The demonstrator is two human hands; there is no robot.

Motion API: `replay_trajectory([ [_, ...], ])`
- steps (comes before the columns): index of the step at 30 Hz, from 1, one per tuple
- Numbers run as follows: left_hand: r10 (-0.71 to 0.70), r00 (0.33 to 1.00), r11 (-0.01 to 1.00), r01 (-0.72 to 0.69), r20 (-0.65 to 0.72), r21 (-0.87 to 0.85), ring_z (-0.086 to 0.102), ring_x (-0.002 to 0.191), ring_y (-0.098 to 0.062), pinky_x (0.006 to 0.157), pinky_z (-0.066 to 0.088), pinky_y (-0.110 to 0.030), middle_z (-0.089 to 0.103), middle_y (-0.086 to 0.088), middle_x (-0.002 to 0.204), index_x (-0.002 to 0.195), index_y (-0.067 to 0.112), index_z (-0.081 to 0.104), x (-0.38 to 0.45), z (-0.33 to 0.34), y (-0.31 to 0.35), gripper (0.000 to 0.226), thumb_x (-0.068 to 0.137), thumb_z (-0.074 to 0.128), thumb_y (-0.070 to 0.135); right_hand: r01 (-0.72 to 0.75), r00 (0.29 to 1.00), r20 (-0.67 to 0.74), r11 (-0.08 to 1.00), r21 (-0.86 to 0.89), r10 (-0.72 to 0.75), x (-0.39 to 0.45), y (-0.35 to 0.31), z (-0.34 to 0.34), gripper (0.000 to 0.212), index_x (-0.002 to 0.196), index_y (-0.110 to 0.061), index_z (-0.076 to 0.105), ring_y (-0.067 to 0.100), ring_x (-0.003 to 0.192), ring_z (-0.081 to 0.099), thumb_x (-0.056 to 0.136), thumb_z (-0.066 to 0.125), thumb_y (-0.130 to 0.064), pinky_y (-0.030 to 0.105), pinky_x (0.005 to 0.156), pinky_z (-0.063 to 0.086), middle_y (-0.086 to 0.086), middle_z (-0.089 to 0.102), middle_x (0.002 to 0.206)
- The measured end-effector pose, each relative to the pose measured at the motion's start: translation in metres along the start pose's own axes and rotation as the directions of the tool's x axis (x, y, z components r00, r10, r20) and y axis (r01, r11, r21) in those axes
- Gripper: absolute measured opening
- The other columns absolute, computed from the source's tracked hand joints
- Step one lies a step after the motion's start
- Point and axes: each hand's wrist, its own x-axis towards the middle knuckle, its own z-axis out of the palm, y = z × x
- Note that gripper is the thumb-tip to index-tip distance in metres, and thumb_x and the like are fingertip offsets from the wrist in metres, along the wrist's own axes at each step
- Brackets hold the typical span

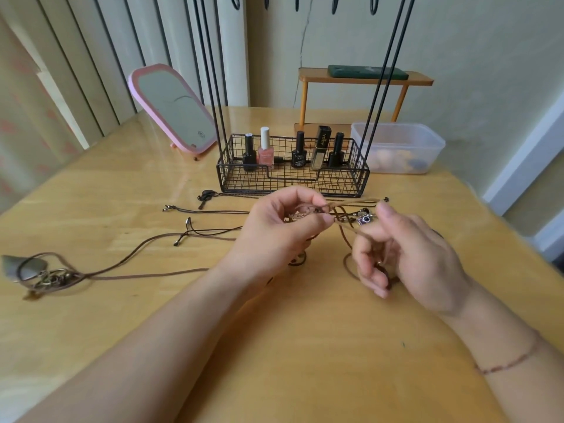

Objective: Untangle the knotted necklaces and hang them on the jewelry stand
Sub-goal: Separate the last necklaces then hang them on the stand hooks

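Note:
A tangle of brown cord necklaces point(341, 216) hangs between both hands, just above the wooden table point(305, 346). My left hand point(274, 233) pinches a tan cord near the knot with thumb and forefinger. My right hand point(406, 257) pinches the cords beside a small silver charm point(363, 219), its lower fingers curled around a loop. More cords trail left across the table to a stone pendant with rings point(33, 270). The black wire jewelry stand point(293, 175) stands right behind the hands, its rods rising out of view.
Nail polish bottles point(265, 152) stand in the stand's basket. A pink mirror point(174, 111) leans at the back left. A clear plastic tub point(396, 148) and an orange shelf point(366, 79) holding a dark green object sit at the back right.

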Motion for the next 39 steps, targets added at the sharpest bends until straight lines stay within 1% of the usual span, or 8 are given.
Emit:
replay_trajectory([
  [9,-0.06,0.997,0.995,0.055,-0.058,-0.086,0.044,0.046,-0.014,0.045,0.025,-0.019,0.055,0.002,0.062,0.075,0.02,0.058,0.003,-0.007,0.002,0.02,0.085,0.053,0.004,-0.195,0.978,-0.001,0.92,0.341,0.208,0.001,-0.011,-0.013,0.054,0.066,-0.009,0.073,0.018,0.034,0.035,0.088,0.036,-0.042,0.024,0.041,0.03,0.013,0.043,0.044],
  [13,-0.069,0.995,0.993,0.061,-0.077,-0.104,0.04,0.046,-0.015,0.044,0.024,-0.018,0.057,-0.002,0.068,0.079,0.018,0.055,0.005,-0.01,0.003,0.025,0.094,0.048,-0.001,0.023,0.987,0.163,0.983,-0.185,0.008,-0.003,0.003,-0.012,0.055,0.076,-0.009,0.073,0.026,0.049,0.061,0.094,0.047,-0.054,0.029,0.049,0.048,0.009,0.063,0.057],
  [15,-0.067,0.994,0.995,0.061,-0.085,-0.08,0.038,0.048,-0.014,0.043,0.024,-0.018,0.054,-0.001,0.066,0.081,0.017,0.054,0.005,-0.011,0.003,0.026,0.097,0.046,-0.001,0.279,0.96,0.191,0.788,-0.549,-0.207,-0.004,0.012,-0.009,0.065,0.071,-0.015,0.073,0.023,0.066,0.07,0.097,0.041,-0.066,0.036,0.055,0.053,0.003,0.068,0.063],
  [19,-0.054,0.997,0.996,0.051,-0.051,-0.072,0.033,0.051,-0.015,0.044,0.022,-0.02,0.045,-0.007,0.067,0.08,0.02,0.057,0.006,-0.013,0.001,0.027,0.096,0.047,0.0,0.338,0.835,-0.187,0.751,-0.568,-0.518,0.0,0.011,-0.014,0.041,0.084,-0.025,0.076,0.005,0.061,0.064,0.101,0.047,-0.049,0.033,0.052,0.051,-0.006,0.069,0.065],
  [22,-0.045,0.999,0.996,0.045,0.004,-0.079,0.034,0.051,-0.016,0.043,0.026,-0.019,0.042,-0.013,0.068,0.079,0.022,0.06,0.006,-0.015,0.001,0.018,0.086,0.052,0.007,0.138,0.873,-0.378,0.899,-0.415,-0.308,0.004,0.014,-0.015,0.023,0.103,-0.034,0.071,0.009,0.076,0.066,0.085,0.066,-0.046,0.03,0.065,0.054,-0.01,0.07,0.08],
  [25,-0.04,0.997,0.997,0.043,0.064,-0.057,0.035,0.051,-0.016,0.043,0.028,-0.019,0.041,-0.017,0.073,0.081,0.02,0.06,0.005,-0.015,0.001,0.011,0.083,0.056,0.011,-0.056,0.987,-0.16,0.859,-0.509,-0.03,0.008,0.017,-0.005,0.055,0.13,-0.039,0.058,-0.006,0.11,0.06,0.079,0.079,-0.046,0.016,0.09,0.047,-0.024,0.068,0.11],
  [33,-0.025,1.0,0.993,0.026,0.012,-0.116,0.034,0.049,-0.012,0.045,0.025,-0.021,0.042,0.001,0.059,0.076,0.021,0.058,0.008,-0.024,0.001,0.015,0.079,0.055,0.006,-0.053,0.987,-0.156,0.993,-0.108,0.036,0.004,0.003,-0.024,0.01,0.079,-0.021,0.066,0.022,0.047,0.051,0.089,0.065,-0.023,0.037,0.05,0.051,0.003,0.055,0.057],
  [39,-0.019,0.982,0.938,-0.048,-0.188,-0.344,0.026,0.049,-0.01,0.045,0.019,-0.023,0.029,0.006,0.057,0.078,0.022,0.048,0.011,-0.033,0.007,0.025,0.087,0.038,0.0,-0.195,0.924,-0.369,0.953,-0.234,0.099,0.002,-0.003,-0.045,0.049,0.075,-0.011,0.069,0.011,0.038,0.034,0.081,0.053,-0.057,0.021,0.043,0.031,0.004,0.041,0.05],
])
